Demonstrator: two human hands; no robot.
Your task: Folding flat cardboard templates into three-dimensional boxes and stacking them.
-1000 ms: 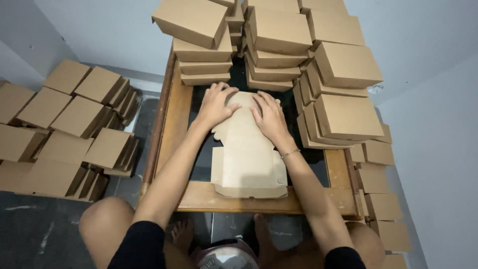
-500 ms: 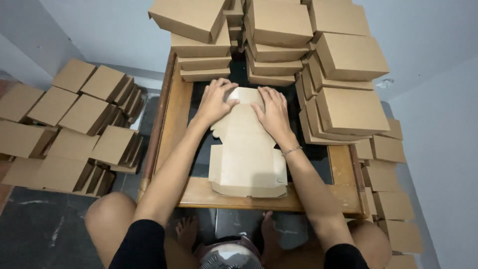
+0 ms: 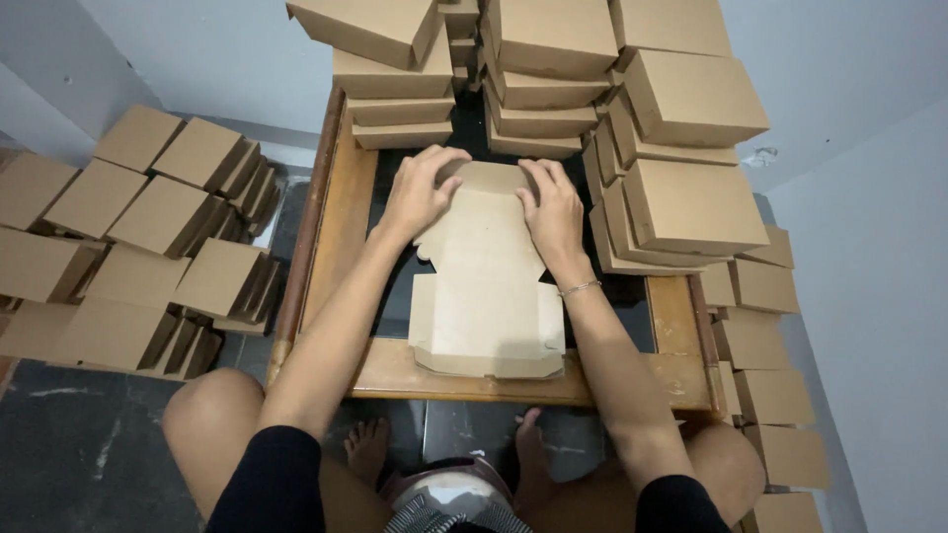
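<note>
A flat, unfolded brown cardboard box blank point(image 3: 486, 286) lies on a low wooden-framed table point(image 3: 341, 227) with a dark top. My left hand point(image 3: 420, 190) presses on the blank's far left corner, fingers curled over the far flap. My right hand point(image 3: 551, 207) presses on the far right side, fingers spread along the edge. Both hands hold the far flap of the blank. A thin bracelet sits on my right wrist.
Stacks of folded brown boxes point(image 3: 553, 69) crowd the table's far side and right side point(image 3: 691, 197). More folded boxes point(image 3: 138, 237) lie on the floor at the left and along the right wall point(image 3: 770, 395). My knees and bare feet are under the table's near edge.
My hands stay on the far end of the blank; the far flap has been folded a little more toward me. The view has shifted slightly.
</note>
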